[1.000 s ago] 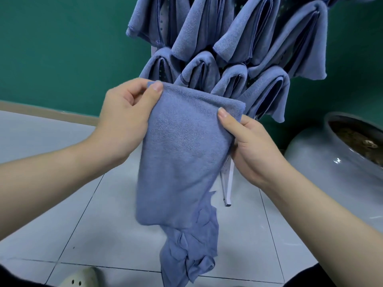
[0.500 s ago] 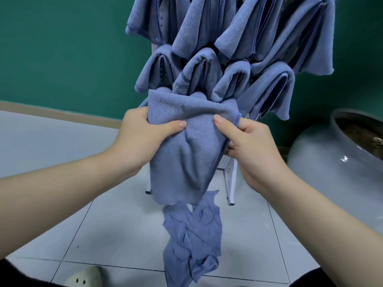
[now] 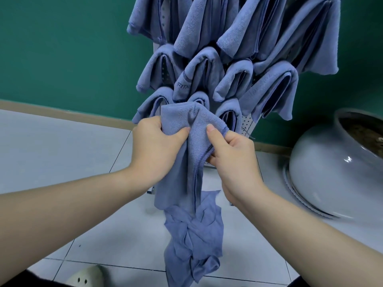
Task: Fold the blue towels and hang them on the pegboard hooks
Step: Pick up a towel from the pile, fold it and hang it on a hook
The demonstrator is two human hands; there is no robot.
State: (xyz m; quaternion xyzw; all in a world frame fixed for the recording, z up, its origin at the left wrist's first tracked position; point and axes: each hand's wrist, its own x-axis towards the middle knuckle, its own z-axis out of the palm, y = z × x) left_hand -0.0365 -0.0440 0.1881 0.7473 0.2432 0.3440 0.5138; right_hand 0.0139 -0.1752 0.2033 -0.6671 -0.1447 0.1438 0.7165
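Hung towel (image 3: 187, 79) label, perhaps "FITNS", blurred.

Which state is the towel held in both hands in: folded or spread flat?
Folded: the held towel is doubled lengthwise, layered edges showing between both thumbs.

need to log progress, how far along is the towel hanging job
Mostly done, it seems: many folded towels already hang in rows on the pegboard. In hand: the left hand and right hand grip one more folded towel just below them. Left: hooking it, plus the crumpled blue cloth on the floor.
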